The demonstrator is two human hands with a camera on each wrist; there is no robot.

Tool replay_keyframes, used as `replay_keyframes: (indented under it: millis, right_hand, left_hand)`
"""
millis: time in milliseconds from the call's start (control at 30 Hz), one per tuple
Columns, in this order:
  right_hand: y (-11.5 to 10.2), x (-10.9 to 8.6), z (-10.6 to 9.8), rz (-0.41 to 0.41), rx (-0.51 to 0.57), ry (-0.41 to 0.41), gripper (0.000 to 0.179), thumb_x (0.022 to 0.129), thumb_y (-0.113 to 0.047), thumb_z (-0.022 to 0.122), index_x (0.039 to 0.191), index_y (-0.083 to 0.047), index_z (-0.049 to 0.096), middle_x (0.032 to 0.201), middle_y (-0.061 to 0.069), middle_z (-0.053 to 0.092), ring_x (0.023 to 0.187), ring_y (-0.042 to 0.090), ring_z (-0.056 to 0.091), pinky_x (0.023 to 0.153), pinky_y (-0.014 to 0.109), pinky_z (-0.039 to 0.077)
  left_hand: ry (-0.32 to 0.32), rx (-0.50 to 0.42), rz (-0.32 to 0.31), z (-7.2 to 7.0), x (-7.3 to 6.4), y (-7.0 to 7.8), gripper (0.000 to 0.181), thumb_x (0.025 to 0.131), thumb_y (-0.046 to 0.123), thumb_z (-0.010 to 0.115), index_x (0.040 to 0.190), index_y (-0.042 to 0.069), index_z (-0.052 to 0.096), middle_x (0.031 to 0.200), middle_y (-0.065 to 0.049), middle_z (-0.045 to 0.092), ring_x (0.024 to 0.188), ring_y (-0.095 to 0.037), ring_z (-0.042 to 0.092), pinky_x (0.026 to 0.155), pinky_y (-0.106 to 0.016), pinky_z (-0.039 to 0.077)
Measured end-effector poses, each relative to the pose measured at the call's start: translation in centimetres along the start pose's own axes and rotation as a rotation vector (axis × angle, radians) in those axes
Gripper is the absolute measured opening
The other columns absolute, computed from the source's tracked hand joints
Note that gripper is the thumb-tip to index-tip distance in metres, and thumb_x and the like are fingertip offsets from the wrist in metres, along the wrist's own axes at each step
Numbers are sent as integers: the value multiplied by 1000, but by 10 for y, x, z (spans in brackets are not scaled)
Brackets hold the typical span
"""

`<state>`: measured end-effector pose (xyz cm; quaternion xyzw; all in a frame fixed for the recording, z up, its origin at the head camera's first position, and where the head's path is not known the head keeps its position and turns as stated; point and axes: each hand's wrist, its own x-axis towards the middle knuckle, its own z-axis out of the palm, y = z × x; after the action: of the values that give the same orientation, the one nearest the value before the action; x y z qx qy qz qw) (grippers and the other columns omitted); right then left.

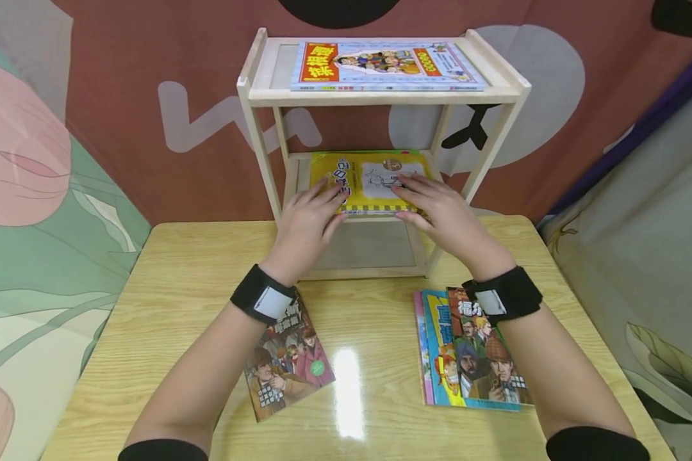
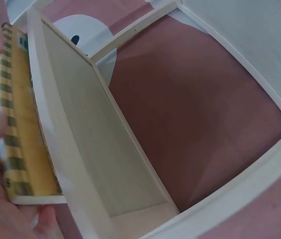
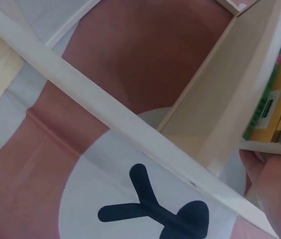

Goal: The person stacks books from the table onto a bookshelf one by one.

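The left hand [image 1: 305, 221], fingers fairly straight, rests on a yellow book [image 1: 371, 182] without gripping, thumb by the striped spine; the right hand [image 1: 441, 211] lies likewise opposite (presumably to steady it evenly). The book overhangs the front of the rack's [image 1: 380, 98] middle shelf [image 1: 300, 174]; the top tier holds a blue-edged book [image 1: 380, 64].

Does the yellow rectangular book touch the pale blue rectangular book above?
Apart: the head view shows open space between the yellow book and the pale blue book.
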<state>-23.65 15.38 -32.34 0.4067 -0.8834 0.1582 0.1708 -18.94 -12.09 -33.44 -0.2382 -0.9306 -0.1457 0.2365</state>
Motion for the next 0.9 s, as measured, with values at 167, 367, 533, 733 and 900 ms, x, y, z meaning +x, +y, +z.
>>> replay_keyframes:
  millis: [167, 367, 533, 733, 900]
  right_hand:
    - [4, 13, 3, 58, -24, -58, 54, 103, -35, 62, 148, -6, 54, 156, 17, 43, 145, 38, 34, 115, 61, 26]
    - [6, 20, 2, 114, -18, -114, 57, 103, -39, 60, 151, -9, 50, 159, 14, 38, 148, 35, 29, 115, 65, 22]
    - [9, 21, 1, 131, -11, -127, 58, 103, -39, 59, 152, -10, 49, 160, 13, 37, 149, 34, 28, 116, 63, 21]
    - [9, 23, 0, 152, 7, -165, 57, 105, -36, 58, 154, -10, 46, 162, 13, 35, 150, 33, 25, 119, 59, 16]
    - [9, 22, 3, 157, -3, -153, 58, 105, -39, 56, 154, -11, 46, 162, 13, 34, 150, 33, 25, 119, 60, 17]
  left_hand:
    - [-46, -11, -68, 1, 8, -3, 42, 107, 26, 55, 145, 8, 57, 152, -8, 49, 147, -28, 34, 118, -47, 27]
    - [-49, -45, -69, 1, 14, -5, 40, 108, 22, 54, 144, 4, 57, 152, -11, 48, 147, -33, 32, 121, -41, 21]
    - [-44, -74, -52, 2, 17, -6, 40, 108, 19, 54, 143, 2, 57, 151, -14, 48, 147, -35, 33, 121, -38, 19]
    - [-41, -83, -51, 3, 18, -8, 40, 107, 19, 56, 143, 1, 57, 150, -15, 49, 146, -35, 35, 121, -38, 20]
    - [-43, -69, -50, 3, 18, -7, 40, 107, 20, 55, 143, 2, 57, 150, -15, 49, 146, -34, 35, 121, -38, 20]
